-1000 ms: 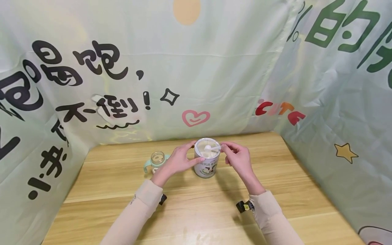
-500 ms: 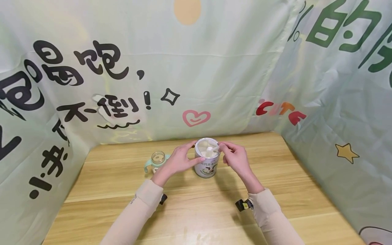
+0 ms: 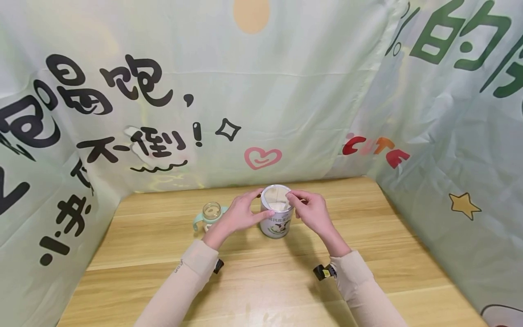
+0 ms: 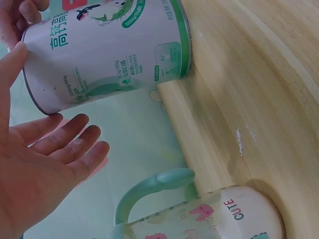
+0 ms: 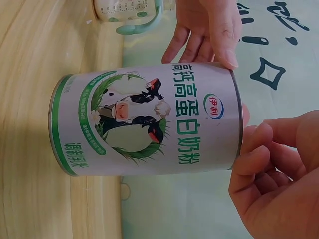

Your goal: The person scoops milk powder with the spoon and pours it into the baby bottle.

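Observation:
A white milk powder can (image 3: 276, 225) with a cow on its label stands upright and uncovered, pale powder inside. My left hand (image 3: 241, 212) holds its top from the left, thumb on the near rim and fingers at the far side; the left wrist view shows these fingers (image 4: 75, 144) fairly extended. Over the right rim, my right hand (image 3: 311, 210) pinches the handle of a small white scoop, fingertips curled together (image 5: 261, 144). The scoop's bowl is down inside the can, mostly hidden by the rim and fingers.
A topless clear baby bottle (image 3: 211, 212) with mint-green handles stands left of the can, behind my left wrist. A white powder smear (image 4: 239, 142) marks the wooden table (image 3: 261, 281). Printed cloth (image 3: 310, 113) hangs around the table's back and sides.
The right hand has moved slightly left and in over the can's rim. The scoop, earlier visible above the powder, has gone down into the can. The left hand stays in place.

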{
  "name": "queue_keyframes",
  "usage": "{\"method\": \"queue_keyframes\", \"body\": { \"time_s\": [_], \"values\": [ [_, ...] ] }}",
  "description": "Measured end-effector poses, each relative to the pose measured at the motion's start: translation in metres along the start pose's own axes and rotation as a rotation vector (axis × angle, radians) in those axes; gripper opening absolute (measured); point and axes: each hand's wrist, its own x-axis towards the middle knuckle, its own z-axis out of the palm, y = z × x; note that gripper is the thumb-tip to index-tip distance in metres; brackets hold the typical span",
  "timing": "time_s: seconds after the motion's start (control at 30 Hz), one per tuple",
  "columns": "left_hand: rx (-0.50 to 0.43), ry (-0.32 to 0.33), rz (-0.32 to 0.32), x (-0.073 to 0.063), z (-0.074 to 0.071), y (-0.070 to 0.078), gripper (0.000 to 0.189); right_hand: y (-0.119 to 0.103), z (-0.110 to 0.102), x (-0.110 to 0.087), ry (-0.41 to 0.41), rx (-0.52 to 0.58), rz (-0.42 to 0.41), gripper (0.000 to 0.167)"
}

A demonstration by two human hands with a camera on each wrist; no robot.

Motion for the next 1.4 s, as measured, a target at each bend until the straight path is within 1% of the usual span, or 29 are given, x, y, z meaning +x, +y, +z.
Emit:
{"method": "queue_keyframes", "body": {
  "time_s": [0.1, 0.33, 0.67, 0.83, 1.03, 1.17, 1.4],
  "values": [
    [0.000, 0.003, 0.001, -0.0001, 0.0001, 0.0000, 0.086, -0.0005, 0.0009, 0.0003, -0.009, -0.006, 0.002, 0.024],
    [-0.002, 0.006, 0.019, 0.0005, 0.0001, 0.0003, 0.085, -0.0001, 0.0040, 0.0012, -0.010, 0.041, 0.022, 0.024],
    [0.002, 0.006, 0.010, 0.0005, 0.0008, -0.0010, 0.084, -0.0014, 0.0077, 0.0003, -0.011, 0.061, 0.043, 0.021],
    [0.009, 0.010, 0.013, 0.0003, 0.0008, -0.0008, 0.083, -0.0008, 0.0084, 0.0001, -0.018, 0.065, 0.058, 0.024],
    [0.006, 0.001, -0.005, -0.0004, 0.0007, -0.0006, 0.086, -0.0004, 0.0088, -0.0003, -0.021, 0.087, 0.078, 0.025],
    [0.006, 0.008, 0.001, -0.0006, 0.0015, -0.0011, 0.085, 0.0000, 0.0088, -0.0004, -0.021, 0.099, 0.087, 0.024],
    [0.005, 0.015, 0.003, -0.0006, 0.0024, -0.0011, 0.085, 0.0014, 0.0090, 0.0008, -0.011, 0.132, 0.114, 0.029]
  ]
}}
